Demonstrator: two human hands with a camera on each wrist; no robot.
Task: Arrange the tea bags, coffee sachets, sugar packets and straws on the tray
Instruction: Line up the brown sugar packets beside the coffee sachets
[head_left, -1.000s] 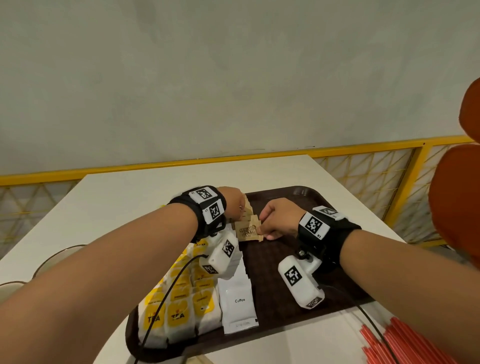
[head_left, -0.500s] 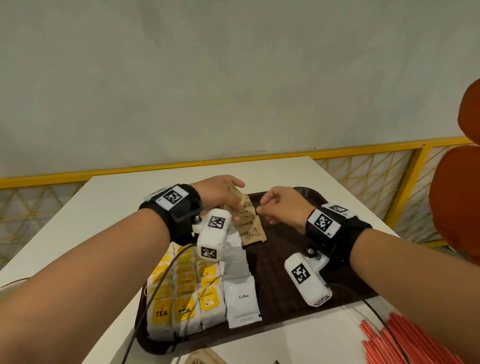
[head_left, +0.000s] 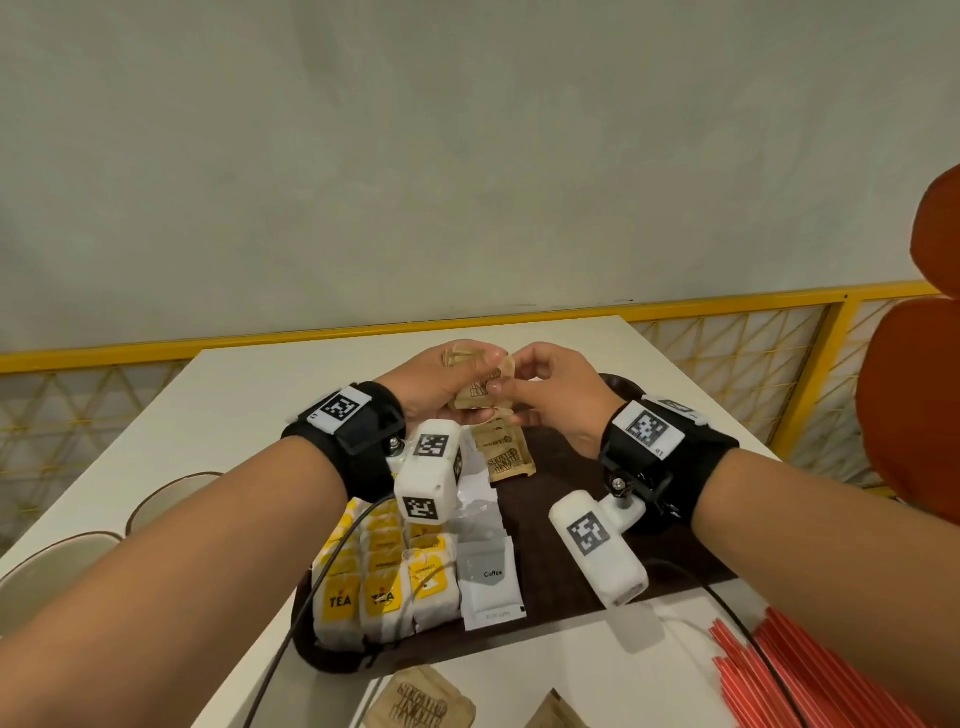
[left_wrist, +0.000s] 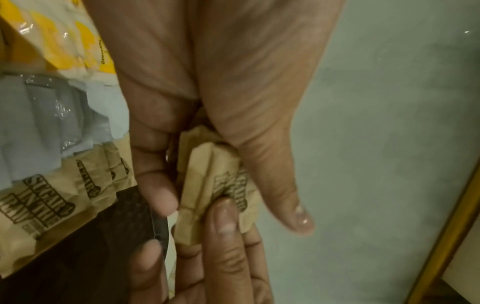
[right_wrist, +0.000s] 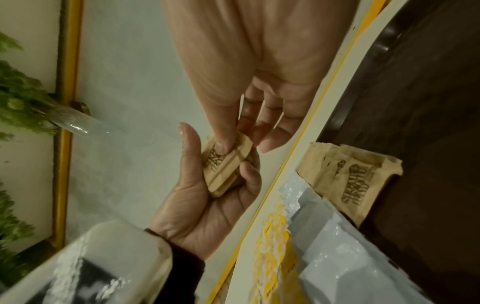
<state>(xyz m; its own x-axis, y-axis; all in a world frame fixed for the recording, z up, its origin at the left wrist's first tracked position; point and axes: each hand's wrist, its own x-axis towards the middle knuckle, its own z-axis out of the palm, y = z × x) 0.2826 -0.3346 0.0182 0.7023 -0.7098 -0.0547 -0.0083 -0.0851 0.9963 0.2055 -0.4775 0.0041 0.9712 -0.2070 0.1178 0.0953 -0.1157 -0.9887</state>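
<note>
Above the far end of the dark brown tray (head_left: 561, 525), my left hand (head_left: 441, 384) cradles a small stack of brown sugar packets (head_left: 480, 387) (left_wrist: 207, 189) (right_wrist: 226, 166). My right hand (head_left: 545, 395) pinches the same stack with thumb and fingers. On the tray lie rows of yellow tea bags (head_left: 384, 577), white coffee sachets (head_left: 491, 582) and a few overlapped sugar packets (head_left: 504, 457) (right_wrist: 350, 176). Red straws (head_left: 810, 675) lie on the table at the near right.
Two loose sugar packets (head_left: 421, 701) lie on the white table (head_left: 182, 441) near its front edge. A yellow railing (head_left: 311, 338) runs behind the table. An orange chair back (head_left: 914, 405) stands on the right. Round seats (head_left: 47, 566) sit left.
Both hands rose off the tray; the left hand lifted a stack of sugar packets, and the right hand came across to pinch it. The head view tilted down slightly.
</note>
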